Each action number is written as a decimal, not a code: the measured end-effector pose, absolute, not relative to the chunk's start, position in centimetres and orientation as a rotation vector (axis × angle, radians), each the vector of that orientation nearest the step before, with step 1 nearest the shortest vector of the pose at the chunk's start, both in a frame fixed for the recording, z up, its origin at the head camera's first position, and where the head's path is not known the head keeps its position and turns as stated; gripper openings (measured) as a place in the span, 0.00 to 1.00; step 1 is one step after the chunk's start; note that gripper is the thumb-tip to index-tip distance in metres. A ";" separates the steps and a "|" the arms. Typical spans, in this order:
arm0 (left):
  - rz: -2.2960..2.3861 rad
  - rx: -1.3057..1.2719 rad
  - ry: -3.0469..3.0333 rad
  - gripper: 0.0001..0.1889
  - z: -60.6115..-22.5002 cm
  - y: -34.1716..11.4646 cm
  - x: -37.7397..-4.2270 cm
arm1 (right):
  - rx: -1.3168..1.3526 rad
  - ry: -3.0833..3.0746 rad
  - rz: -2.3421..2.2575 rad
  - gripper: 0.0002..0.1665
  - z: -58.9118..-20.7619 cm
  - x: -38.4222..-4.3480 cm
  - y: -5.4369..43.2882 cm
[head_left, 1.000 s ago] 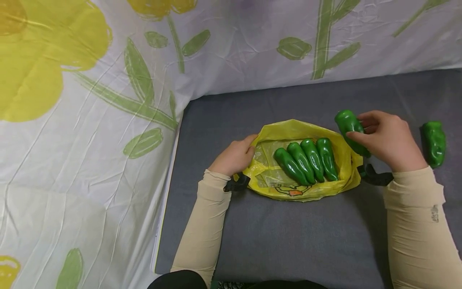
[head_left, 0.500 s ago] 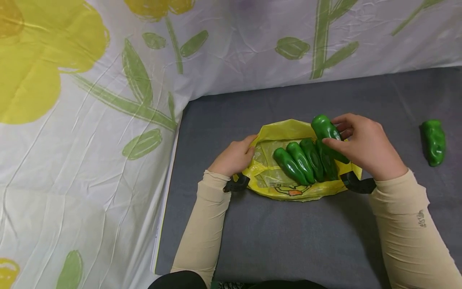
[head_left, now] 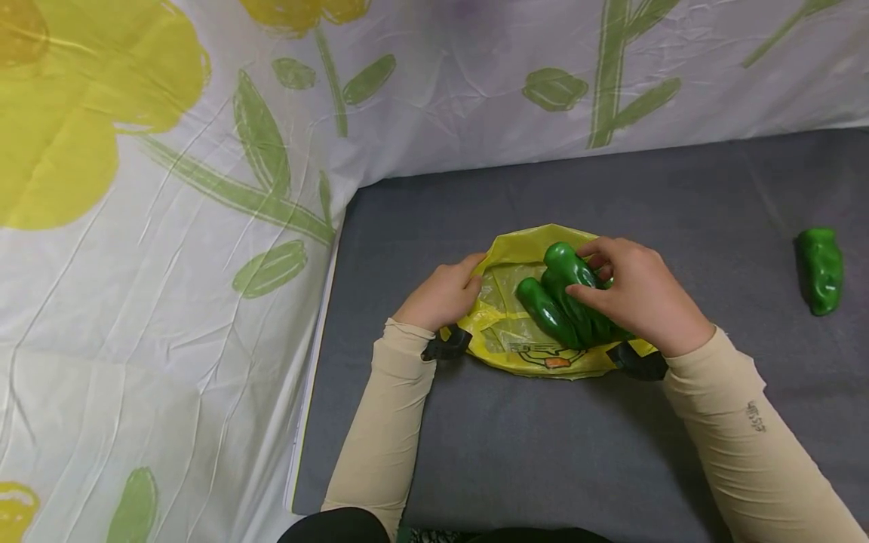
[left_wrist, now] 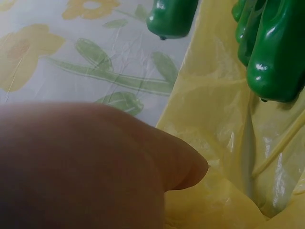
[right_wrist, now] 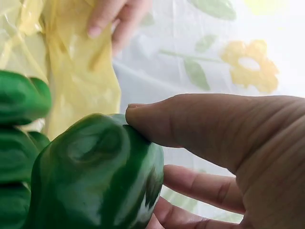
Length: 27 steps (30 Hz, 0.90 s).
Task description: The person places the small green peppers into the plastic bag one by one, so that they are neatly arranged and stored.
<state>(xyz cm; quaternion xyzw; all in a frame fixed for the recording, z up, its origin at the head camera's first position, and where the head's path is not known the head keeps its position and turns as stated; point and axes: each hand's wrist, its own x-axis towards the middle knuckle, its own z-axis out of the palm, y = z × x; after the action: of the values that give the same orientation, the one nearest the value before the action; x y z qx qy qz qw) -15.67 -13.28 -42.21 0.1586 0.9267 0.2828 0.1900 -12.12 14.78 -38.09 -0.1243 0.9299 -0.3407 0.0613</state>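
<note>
My left hand [head_left: 441, 296] pinches the left rim of a yellow plastic bag [head_left: 526, 245], which lies with its mouth spread wide. In the left wrist view its thumb [left_wrist: 183, 164] presses on the yellow film. My right hand [head_left: 631, 294] grips a glossy green pepper [head_left: 566, 264] over the bag, thumb on one side and fingers on the other. That pepper [right_wrist: 95, 176] fills the lower middle of the right wrist view. Several more green peppers [head_left: 543, 309] lie side by side inside the bag, partly covered by the held one and my right hand.
One more green pepper [head_left: 820, 271] lies apart at the far right of the dark grey tabletop [head_left: 543, 445]. White cloth with flower prints [head_left: 434, 113] hangs along the back and left side. Black camera mounts [head_left: 638, 362] sit at both wrists.
My right hand has carried the pepper leftward, from beyond the bag's right rim to over the peppers inside. The left hand stays at the left rim.
</note>
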 end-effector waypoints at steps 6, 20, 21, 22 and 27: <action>0.796 0.421 2.593 0.27 -42.2 -13.4 -15.7 | -0.450 2.795 -1.013 0.29 -38.9 -12.0 13.3; 0.789 0.437 2.605 0.26 -42.4 -13.4 -15.8 | -0.651 2.765 -0.981 0.25 -41.6 -11.5 10.6; 0.786 0.438 2.605 0.26 -42.5 -13.4 -15.8 | -0.657 2.766 -0.974 0.25 -41.7 -11.4 10.5; 0.785 0.438 2.604 0.26 -42.5 -13.4 -15.8 | -0.659 2.767 -0.967 0.25 -41.8 -11.4 10.4; 0.785 0.434 2.618 0.26 -42.5 -13.3 -15.8 | -0.668 2.781 -0.933 0.26 -42.4 -11.5 9.7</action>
<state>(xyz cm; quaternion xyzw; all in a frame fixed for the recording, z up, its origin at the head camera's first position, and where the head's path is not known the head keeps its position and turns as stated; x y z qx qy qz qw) -15.81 -13.34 -42.55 0.1541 0.9296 0.2786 0.1860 -11.53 9.71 -42.43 -0.2216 0.9224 -0.3093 0.0664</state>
